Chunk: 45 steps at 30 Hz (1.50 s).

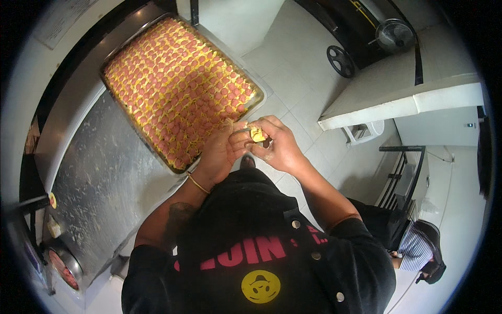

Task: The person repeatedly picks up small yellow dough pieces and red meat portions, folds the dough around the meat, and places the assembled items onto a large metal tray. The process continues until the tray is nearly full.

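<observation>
Both hands meet just off the counter's near corner: the left hand (pixel 222 152) and right hand (pixel 276 144) pinch a small soft yellow lump of dough-like food (pixel 257 135) between closed fingertips. It looks light, sticky and squashable, best held gently by its sides. Beyond sits a large rectangular metal tray (pixel 107 70) packed with pink sausage slices, on the floury steel counter (pixel 104 178); pale floor tiles (pixel 293 78) beyond.
</observation>
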Tool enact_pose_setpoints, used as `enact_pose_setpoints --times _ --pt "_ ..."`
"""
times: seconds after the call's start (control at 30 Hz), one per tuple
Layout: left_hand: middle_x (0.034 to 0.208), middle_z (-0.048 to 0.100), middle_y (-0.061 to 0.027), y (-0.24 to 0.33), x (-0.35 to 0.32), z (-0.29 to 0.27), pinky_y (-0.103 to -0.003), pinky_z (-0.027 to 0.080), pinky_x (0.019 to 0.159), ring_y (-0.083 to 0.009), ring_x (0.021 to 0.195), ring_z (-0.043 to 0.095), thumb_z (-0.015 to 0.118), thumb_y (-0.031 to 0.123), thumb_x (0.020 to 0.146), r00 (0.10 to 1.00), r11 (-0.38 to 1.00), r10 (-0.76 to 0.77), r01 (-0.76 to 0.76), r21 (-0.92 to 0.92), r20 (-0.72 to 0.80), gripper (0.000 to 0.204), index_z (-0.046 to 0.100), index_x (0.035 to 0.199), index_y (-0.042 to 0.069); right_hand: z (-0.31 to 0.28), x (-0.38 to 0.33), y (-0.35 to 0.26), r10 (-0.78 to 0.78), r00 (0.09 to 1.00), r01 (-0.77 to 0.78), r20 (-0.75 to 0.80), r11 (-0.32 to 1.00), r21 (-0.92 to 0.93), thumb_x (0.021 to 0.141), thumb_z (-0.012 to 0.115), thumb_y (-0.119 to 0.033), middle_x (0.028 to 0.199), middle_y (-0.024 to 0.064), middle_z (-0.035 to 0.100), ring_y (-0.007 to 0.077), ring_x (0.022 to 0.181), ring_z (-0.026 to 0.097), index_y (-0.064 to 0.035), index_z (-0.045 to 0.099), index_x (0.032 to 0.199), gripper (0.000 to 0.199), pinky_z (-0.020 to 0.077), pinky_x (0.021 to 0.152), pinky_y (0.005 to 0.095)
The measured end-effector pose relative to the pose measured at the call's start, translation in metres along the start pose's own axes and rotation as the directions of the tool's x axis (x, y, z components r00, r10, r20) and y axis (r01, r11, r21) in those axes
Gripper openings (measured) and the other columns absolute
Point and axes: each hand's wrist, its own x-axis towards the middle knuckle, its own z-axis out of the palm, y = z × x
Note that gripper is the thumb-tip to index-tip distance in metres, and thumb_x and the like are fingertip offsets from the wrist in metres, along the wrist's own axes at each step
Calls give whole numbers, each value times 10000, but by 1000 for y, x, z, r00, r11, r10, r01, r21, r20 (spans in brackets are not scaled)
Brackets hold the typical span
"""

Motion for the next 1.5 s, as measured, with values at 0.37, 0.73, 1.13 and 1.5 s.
enact_pose_setpoints --times 0.37,0.73,1.13,1.5 --pt "1585 377 -250 38 79 -10 -598 295 1177 -484 1483 321 696 549 904 774 -446 331 -375 812 539 577 726 1246 85 -26 78 79 80 995 -88 -61 986 -145 830 729 -57 959 113 626 268 865 632 -37 705 1167 339 529 781 369" --pt "1631 274 -350 29 130 -29 -712 34 1208 -526 1571 22 610 760 847 843 -583 123 -366 725 524 884 730 1250 -17 -5 117 101 75 990 -12 123 893 -450 804 722 -99 931 206 672 410 906 662 0 659 960 196 540 825 488" --pt "1612 287 -366 43 125 -34 -694 28 1226 -525 1566 43 792 594 776 824 -504 145 -415 758 547 755 740 1191 -34 3 135 84 301 905 -63 301 793 -606 845 738 -210 1008 248 718 430 992 695 -13 713 1111 332 552 887 508" --pt "1595 321 -319 48 97 -39 -676 170 1222 -588 1518 166 863 365 728 760 -357 448 -331 873 471 575 698 1198 79 -2 134 69 413 850 -209 328 835 -509 896 746 -324 1078 265 729 417 1067 704 4 677 1188 444 550 916 493"
